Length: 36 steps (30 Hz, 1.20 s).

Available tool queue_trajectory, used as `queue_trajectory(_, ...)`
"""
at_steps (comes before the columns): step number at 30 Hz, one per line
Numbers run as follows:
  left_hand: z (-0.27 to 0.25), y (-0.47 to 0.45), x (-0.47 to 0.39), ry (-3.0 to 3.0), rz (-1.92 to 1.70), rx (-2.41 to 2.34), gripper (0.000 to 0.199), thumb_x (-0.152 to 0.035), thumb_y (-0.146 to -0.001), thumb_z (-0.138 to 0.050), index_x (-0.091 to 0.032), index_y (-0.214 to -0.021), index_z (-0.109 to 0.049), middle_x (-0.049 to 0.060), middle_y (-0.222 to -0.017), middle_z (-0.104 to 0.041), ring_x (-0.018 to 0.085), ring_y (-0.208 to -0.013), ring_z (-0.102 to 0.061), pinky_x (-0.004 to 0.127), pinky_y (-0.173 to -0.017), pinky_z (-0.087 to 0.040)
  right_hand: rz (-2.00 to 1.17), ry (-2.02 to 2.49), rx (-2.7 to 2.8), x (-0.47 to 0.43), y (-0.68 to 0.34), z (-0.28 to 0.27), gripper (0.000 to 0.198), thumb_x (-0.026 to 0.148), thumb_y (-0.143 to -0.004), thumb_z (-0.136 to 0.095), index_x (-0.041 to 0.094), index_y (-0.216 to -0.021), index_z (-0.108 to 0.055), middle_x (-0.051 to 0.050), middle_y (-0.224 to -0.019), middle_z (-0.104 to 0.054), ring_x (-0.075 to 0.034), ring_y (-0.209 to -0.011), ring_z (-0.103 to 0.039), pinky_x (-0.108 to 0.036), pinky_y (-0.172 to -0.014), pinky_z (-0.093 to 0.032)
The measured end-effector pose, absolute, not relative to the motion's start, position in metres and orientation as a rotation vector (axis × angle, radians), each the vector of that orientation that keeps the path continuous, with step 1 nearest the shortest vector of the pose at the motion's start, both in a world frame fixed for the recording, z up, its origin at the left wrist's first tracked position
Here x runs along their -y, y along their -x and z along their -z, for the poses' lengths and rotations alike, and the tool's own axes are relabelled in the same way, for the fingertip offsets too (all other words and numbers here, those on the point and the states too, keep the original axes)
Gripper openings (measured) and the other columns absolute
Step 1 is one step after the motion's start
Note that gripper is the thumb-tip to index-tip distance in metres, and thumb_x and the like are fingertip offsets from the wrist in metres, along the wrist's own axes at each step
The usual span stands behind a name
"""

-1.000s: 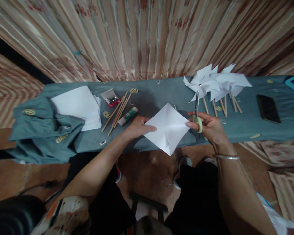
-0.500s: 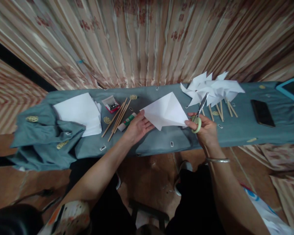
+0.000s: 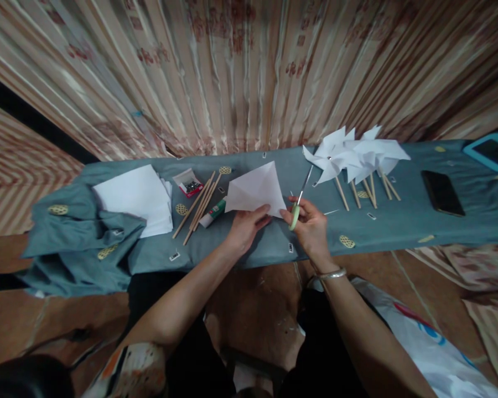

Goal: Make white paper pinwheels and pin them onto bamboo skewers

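A white sheet of paper (image 3: 255,189) with crease lines is held just above the cloth-covered table. My left hand (image 3: 249,225) grips its lower edge, thumb on top and fingers underneath. My right hand (image 3: 309,225) is closed around the green-handled scissors (image 3: 295,215), whose blades point up and away. The thumb of that hand also touches the paper's lower right corner. Beyond it lie several white paper pinwheels (image 3: 352,152) on wooden sticks. Left of the paper are a glue stick (image 3: 213,213), loose wooden sticks (image 3: 199,210) and a small red box of pins (image 3: 188,183).
A stack of white paper (image 3: 135,196) lies at the left on the grey-green cloth (image 3: 240,257). Toward the right are a black phone (image 3: 442,192) and a blue-framed device (image 3: 492,152). A curtain (image 3: 232,83) hangs behind the table. A plastic bag (image 3: 423,331) is at lower right.
The paper has shifted left and turned. My left hand has moved from its left corner to its lower edge. My right hand has come left with the scissors, away from the pinwheels.
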State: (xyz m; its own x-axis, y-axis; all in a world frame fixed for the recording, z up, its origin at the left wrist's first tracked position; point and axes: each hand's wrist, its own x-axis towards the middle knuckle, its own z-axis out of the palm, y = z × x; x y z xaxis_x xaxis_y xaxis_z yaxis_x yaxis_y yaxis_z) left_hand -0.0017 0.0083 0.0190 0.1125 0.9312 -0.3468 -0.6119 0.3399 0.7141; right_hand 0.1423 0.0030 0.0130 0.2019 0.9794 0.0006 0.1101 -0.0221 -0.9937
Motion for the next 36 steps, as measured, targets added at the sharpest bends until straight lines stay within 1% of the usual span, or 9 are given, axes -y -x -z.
queue_trajectory(3,-0.016,0.004,-0.012,-0.453,-1.259,-0.95,0.041,-0.017,-0.06,-0.078,-0.018,-0.098,-0.064,0.003,-0.099,-0.069,0.019,-0.093,-0.065,0.035,-0.085,-0.053,-1.073,1.39,1.131,-0.001,-0.135,-0.012,0.05,0.041,-0.063,-0.079,0.021,-0.105,-0.063,0.003,-0.07,-0.065,-0.014,-0.063,-0.057,-0.028,-0.064,-0.046)
queue_trajectory(6,-0.012,0.007,-0.017,-0.512,-1.291,-1.011,0.039,-0.017,-0.06,-0.076,-0.02,-0.097,-0.065,0.003,-0.098,-0.071,0.021,-0.096,-0.066,0.034,-0.082,-0.054,-1.111,1.387,1.126,0.002,-0.129,-0.011,0.052,0.043,-0.062,-0.079,0.021,-0.106,-0.063,0.003,-0.071,-0.067,-0.015,-0.063,-0.06,-0.03,-0.066,-0.048)
queue_trajectory(10,-0.009,0.012,-0.023,-0.652,-1.359,-1.056,0.032,-0.02,-0.061,-0.077,-0.024,-0.091,-0.067,0.002,-0.096,-0.073,0.022,-0.101,-0.066,0.035,-0.087,-0.053,-1.158,1.347,1.13,0.006,-0.124,-0.008,0.052,0.047,-0.061,-0.08,0.023,-0.103,-0.063,0.002,-0.072,-0.069,-0.016,-0.065,-0.061,-0.031,-0.067,-0.049)
queue_trajectory(13,-0.009,0.018,-0.028,-0.723,-1.387,-1.124,0.027,-0.022,-0.06,-0.077,-0.024,-0.085,-0.068,0.002,-0.092,-0.074,0.021,-0.096,-0.067,0.035,-0.088,-0.052,-1.212,1.316,1.183,0.012,-0.125,-0.01,0.049,0.049,-0.062,-0.08,0.024,-0.101,-0.064,0.001,-0.072,-0.068,-0.017,-0.067,-0.061,-0.03,-0.065,-0.048)
queue_trajectory(17,-0.01,0.028,-0.034,-0.783,-1.448,-1.169,0.026,-0.026,-0.055,-0.08,-0.019,-0.077,-0.067,0.002,-0.082,-0.073,0.021,-0.083,-0.067,0.035,-0.081,-0.054,-1.369,1.303,1.287,0.023,-0.131,-0.015,0.048,0.053,-0.065,-0.078,0.022,-0.099,-0.065,0.0,-0.074,-0.068,-0.015,-0.063,-0.056,-0.028,-0.058,-0.044)
queue_trajectory(20,-0.012,0.034,-0.037,-0.832,-1.502,-1.161,0.027,-0.029,-0.054,-0.081,-0.016,-0.074,-0.067,0.002,-0.077,-0.072,0.022,-0.084,-0.067,0.034,-0.079,-0.054,-1.5,1.275,1.366,0.033,-0.138,-0.018,0.047,0.057,-0.072,-0.073,0.021,-0.1,-0.066,-0.002,-0.077,-0.068,-0.015,-0.066,-0.057,-0.027,-0.058,-0.046)
queue_trajectory(26,-0.012,0.038,-0.04,-0.869,-1.56,-1.123,0.021,-0.025,-0.059,-0.08,-0.017,-0.073,-0.068,0.003,-0.08,-0.071,0.02,-0.081,-0.067,0.034,-0.079,-0.055,-1.811,1.2,1.441,0.045,-0.143,-0.02,0.049,0.062,-0.076,-0.068,0.02,-0.099,-0.067,-0.005,-0.078,-0.071,-0.017,-0.068,-0.064,-0.027,-0.056,-0.05)
queue_trajectory(31,-0.009,0.033,-0.04,-0.913,-1.569,-1.087,0.02,-0.025,-0.059,-0.079,-0.016,-0.072,-0.067,0.003,-0.078,-0.07,0.019,-0.08,-0.066,0.034,-0.08,-0.054,-1.831,1.195,1.408,0.044,-0.141,-0.02,0.051,0.066,-0.073,-0.068,0.02,-0.095,-0.068,-0.003,-0.073,-0.069,-0.014,-0.062,-0.062,-0.026,-0.055,-0.051)
queue_trajectory(36,-0.004,0.031,-0.043,-0.966,-1.587,-1.099,0.027,-0.025,-0.055,-0.08,-0.016,-0.076,-0.066,0.002,-0.077,-0.07,0.022,-0.086,-0.066,0.035,-0.08,-0.055,-1.83,1.195,1.433,0.042,-0.141,-0.016,0.054,0.067,-0.073,-0.068,0.017,-0.095,-0.068,-0.003,-0.071,-0.069,-0.012,-0.059,-0.06,-0.023,-0.053,-0.048)
